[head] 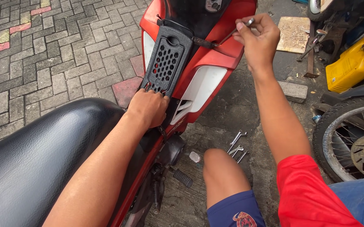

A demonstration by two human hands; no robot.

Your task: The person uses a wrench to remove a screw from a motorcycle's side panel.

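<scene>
A red motorbike (209, 54) with a black seat (34, 155) stands in front of me. My left hand (148, 107) grips the lower edge of a black perforated panel (167, 61) on the bike's centre body. My right hand (257, 35) is closed around the metal handle of a long screwdriver-like tool (220, 38). Its dark tip meets the right side of the black panel. My bare knee (220, 168) is below, beside the bike's footpeg (183, 178).
Several small wrenches (236, 147) lie on the concrete by my knee. Another motorbike's wheel (354, 138) and a yellow container (352, 63) are at the right. A wooden board (293, 33) lies further back. Paving bricks (43, 54) cover the ground to the left.
</scene>
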